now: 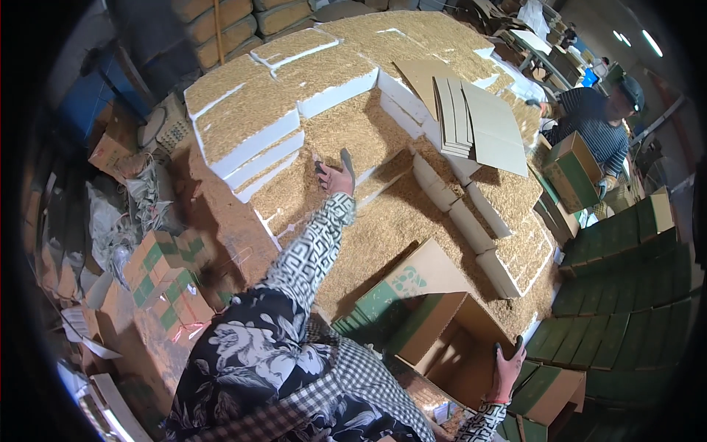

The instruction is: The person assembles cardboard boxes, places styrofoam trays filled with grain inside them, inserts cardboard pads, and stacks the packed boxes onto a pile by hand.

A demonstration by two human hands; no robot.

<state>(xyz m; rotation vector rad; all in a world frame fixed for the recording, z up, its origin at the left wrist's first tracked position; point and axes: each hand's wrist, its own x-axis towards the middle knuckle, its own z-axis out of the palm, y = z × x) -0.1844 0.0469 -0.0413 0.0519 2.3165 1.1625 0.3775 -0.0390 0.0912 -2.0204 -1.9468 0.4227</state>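
Note:
My left hand (pixel 337 178), in a pink glove with dark fingertips, reaches out over a stepped bed of straw-coloured chaff (pixel 375 237). Its fingers are spread and I see nothing in them. White-walled blocks (pixel 259 143) filled with the same chaff rise just beyond and to the left of it. My right hand (pixel 507 367), gloved alike, grips the right wall of an open cardboard box (pixel 431 342). This box is brown and green, tilted with its mouth towards me, and looks empty inside. Behind it, flat brown-and-green cartons (pixel 411 273) lie on the chaff.
Flat cardboard sheets (pixel 494 127) lie on the blocks. At right a co-worker (pixel 591 121) handles another box (pixel 571 171). Stacked green cartons (pixel 596 298) line the right side. Small brown-and-green boxes (pixel 160 265) and plastic sacks (pixel 146 199) stand at left.

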